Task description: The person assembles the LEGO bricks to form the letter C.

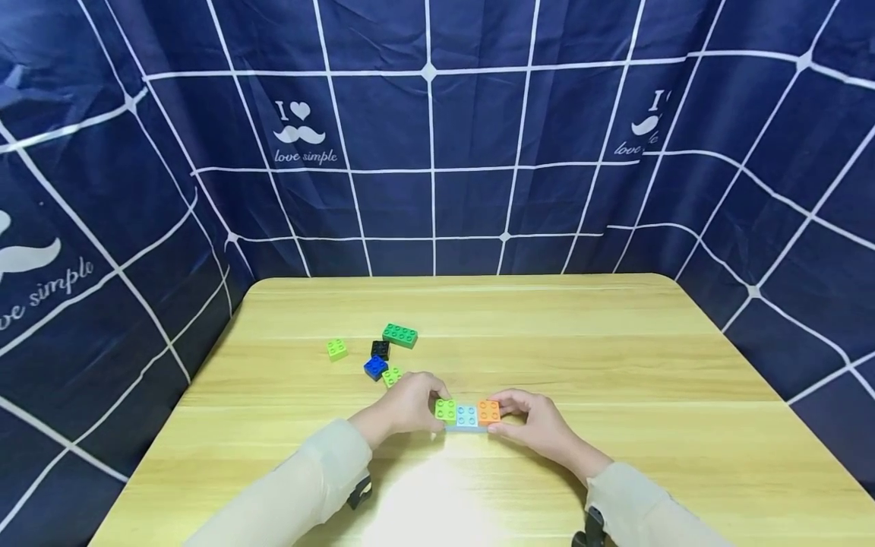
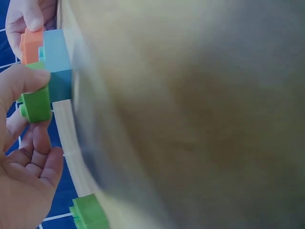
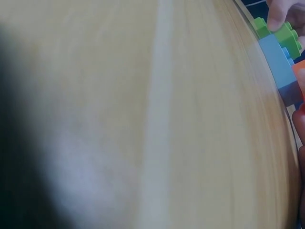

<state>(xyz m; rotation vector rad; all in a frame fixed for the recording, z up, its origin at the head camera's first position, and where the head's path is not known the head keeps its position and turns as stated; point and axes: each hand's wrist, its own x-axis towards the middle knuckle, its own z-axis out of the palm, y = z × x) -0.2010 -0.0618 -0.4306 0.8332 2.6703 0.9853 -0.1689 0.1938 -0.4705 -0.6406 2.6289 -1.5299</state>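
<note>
I see a pale-blue brick (image 1: pixel 467 415) in the middle of the table (image 1: pixel 601 349); the left hand (image 1: pixel 409 406) pinches a lime brick (image 1: pixel 445 411) at its left end, the right hand (image 1: pixel 536 425) an orange brick (image 1: pixel 488 412) at its right. Loose bricks (image 1: pixel 380 349), green, black, dark blue and lime, lie far left.

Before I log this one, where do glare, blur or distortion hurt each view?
Head: white glare burns out the near part of the table, below the light-blue brick, which itself stays readable; left wrist: the tabletop is soft and murky, its edge bowed; right wrist: a dark, unfocused shape I can't identify covers the left side, and the table edge curves.
</note>
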